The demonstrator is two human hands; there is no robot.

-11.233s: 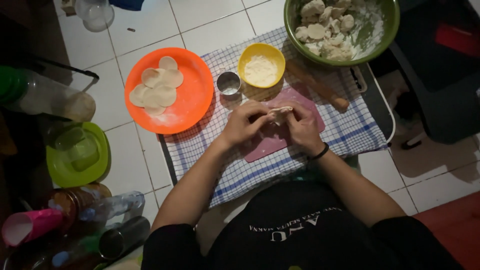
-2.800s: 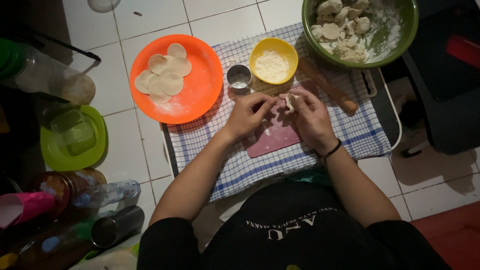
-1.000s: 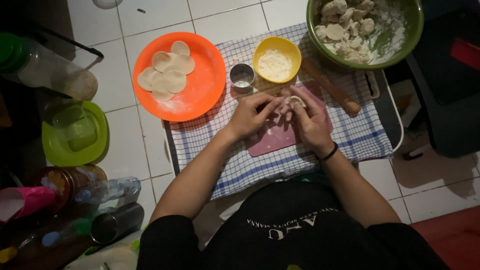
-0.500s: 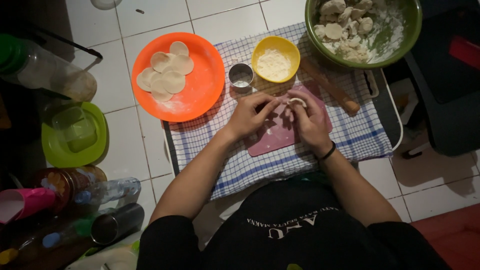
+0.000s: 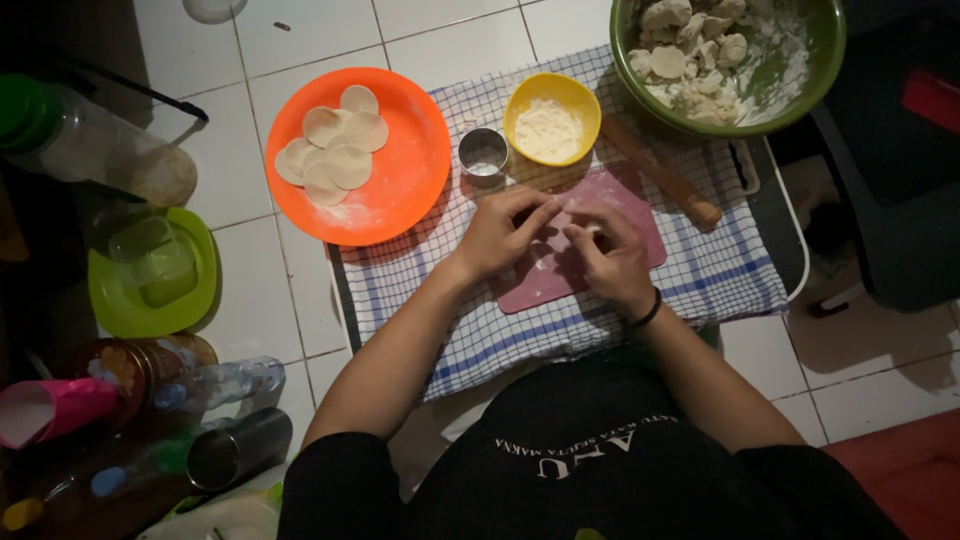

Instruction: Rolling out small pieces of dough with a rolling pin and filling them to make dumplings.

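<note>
I see my left hand [image 5: 500,236] and right hand [image 5: 612,256] meeting over the pink mat [image 5: 640,205], fingers curled together on a small dough piece [image 5: 590,230] lying between them, nearer the right.

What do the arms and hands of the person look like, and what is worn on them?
Both forearms are bare. Left hand has nothing on it. Right hand has a thin black band around the wrist. The black top has short sleeves ending near the elbows.
</note>
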